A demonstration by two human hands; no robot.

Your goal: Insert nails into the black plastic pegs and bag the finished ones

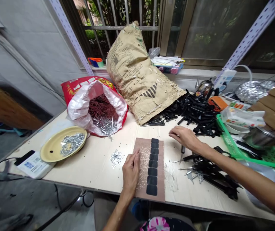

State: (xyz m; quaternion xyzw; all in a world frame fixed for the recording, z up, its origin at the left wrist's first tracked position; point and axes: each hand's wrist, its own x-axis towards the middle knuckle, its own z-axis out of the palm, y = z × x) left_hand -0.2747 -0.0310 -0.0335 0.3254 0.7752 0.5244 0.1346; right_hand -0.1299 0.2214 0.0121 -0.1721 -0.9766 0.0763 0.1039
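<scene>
A brown board [161, 170] lies at the table's front edge, with a column of black rounded squares [153, 163] and pale specks along its left part. My left hand [130, 170] rests at the board's left edge, fingers pressed together; anything between them is hidden. Right of the board's far end is my right hand [184, 138], its fingers curled in a pinch, and whatever they hold is too small to make out. Below it lie black-handled pieces with metal shafts [200, 165]. Small silvery pieces [116, 158] are scattered left of my left hand.
A yellow plate [46, 150] of silvery bits rests beside a white box [32, 165]. A red bag [73, 88] of metal rods and a big paper sack [128, 70] stand behind. Black parts [197, 110] are heaped at the back right, near a green basket [231, 142].
</scene>
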